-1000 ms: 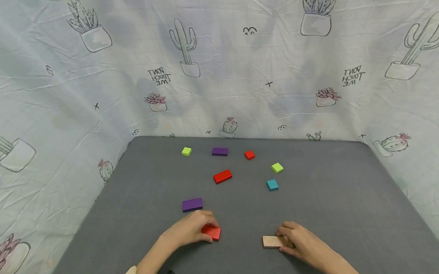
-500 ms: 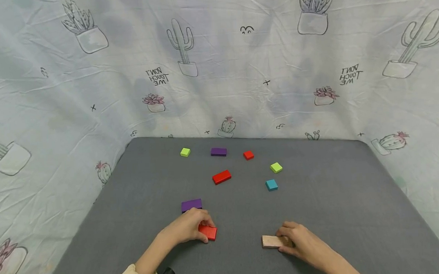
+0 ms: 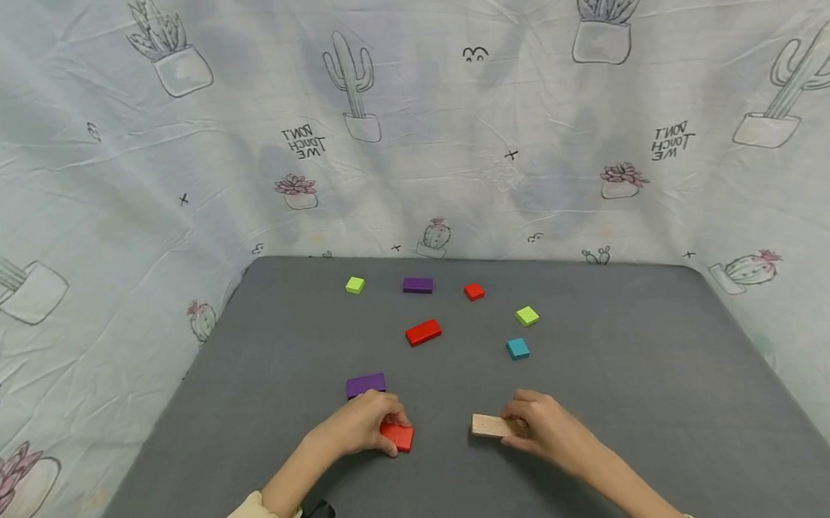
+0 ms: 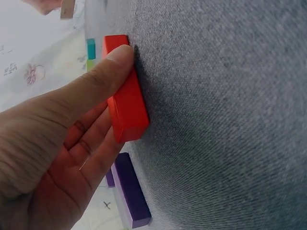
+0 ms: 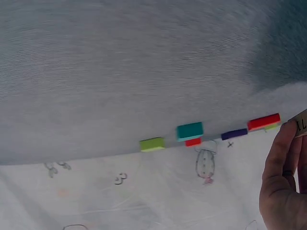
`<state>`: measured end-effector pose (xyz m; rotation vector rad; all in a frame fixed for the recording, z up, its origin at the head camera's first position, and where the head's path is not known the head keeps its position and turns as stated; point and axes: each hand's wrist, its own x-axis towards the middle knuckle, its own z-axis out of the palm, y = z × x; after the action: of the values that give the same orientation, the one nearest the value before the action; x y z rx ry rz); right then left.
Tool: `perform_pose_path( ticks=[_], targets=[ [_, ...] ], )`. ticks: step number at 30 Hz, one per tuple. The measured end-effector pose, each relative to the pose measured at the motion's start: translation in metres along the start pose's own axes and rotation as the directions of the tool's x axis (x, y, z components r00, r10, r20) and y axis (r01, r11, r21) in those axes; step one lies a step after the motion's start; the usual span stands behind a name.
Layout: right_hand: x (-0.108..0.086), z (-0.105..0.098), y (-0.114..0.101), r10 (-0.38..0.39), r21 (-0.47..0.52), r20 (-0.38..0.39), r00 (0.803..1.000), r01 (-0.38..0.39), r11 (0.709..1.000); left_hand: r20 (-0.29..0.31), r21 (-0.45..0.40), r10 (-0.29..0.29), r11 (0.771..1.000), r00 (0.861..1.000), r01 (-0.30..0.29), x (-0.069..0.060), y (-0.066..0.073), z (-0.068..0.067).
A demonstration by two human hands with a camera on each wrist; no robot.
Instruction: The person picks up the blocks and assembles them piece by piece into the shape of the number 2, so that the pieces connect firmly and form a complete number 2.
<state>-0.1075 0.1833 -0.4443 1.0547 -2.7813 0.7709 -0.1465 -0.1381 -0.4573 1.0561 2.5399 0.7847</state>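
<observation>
In the head view my left hand [image 3: 360, 425] grips a red block [image 3: 402, 438] at the near middle of the grey table. The left wrist view shows the thumb laid across one side of this red block [image 4: 128, 108], fingers behind it, its lower side on the cloth. A purple block [image 3: 365, 383] lies just beyond that hand, partly covered by it. To the right, my right hand [image 3: 558, 432] pinches the right end of a plain wooden block [image 3: 488, 426], held a little above the table over a shadow. Dark marks show on the wooden block [image 5: 302, 123] in the right wrist view.
Farther back lie a long red block [image 3: 424, 333], a teal block [image 3: 519, 349], two lime blocks [image 3: 526, 316], a small red block [image 3: 474, 291] and another purple block [image 3: 418, 286]. A cactus-print curtain [image 3: 437, 134] hangs behind the grey table [image 3: 635, 373].
My right hand has lifted the wooden block and carried it left and away from me, closer to the red block. The left hand shifted slightly left with the red block, then stayed nearly still.
</observation>
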Motion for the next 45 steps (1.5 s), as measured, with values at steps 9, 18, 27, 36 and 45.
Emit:
perform_pose_path(
  ticks=[9, 18, 27, 36, 45],
  targets=[
    [0.021, 0.005, -0.011, -0.013, -0.01, 0.045, 0.999, 0.014, 1.0, 0.006, 0.026, -0.013, 1.0, 1.0, 0.013, 0.003, 0.001, -0.001],
    [0.032, 0.015, -0.019, -0.053, -0.009, 0.068, 0.996, 0.053, 0.999, 0.0, 0.032, -0.021, 0.999, 1.0, 0.021, 0.002, 0.003, 0.0],
    [0.041, 0.022, -0.022, -0.009, -0.018, 0.122, 0.992, 0.011, 1.0, 0.0, 0.05, -0.025, 0.998, 1.0, 0.025, 0.003, 0.005, -0.001],
    [0.045, 0.027, -0.025, 0.008, -0.011, 0.157, 0.988, -0.007, 1.0, -0.01, 0.059, -0.032, 0.998, 0.999, 0.033, 0.001, 0.006, 0.0],
    [0.05, 0.035, -0.027, 0.021, -0.026, 0.182, 0.983, -0.016, 1.0, -0.017, 0.062, -0.039, 0.997, 0.999, 0.04, 0.002, 0.006, 0.001]
  ],
)
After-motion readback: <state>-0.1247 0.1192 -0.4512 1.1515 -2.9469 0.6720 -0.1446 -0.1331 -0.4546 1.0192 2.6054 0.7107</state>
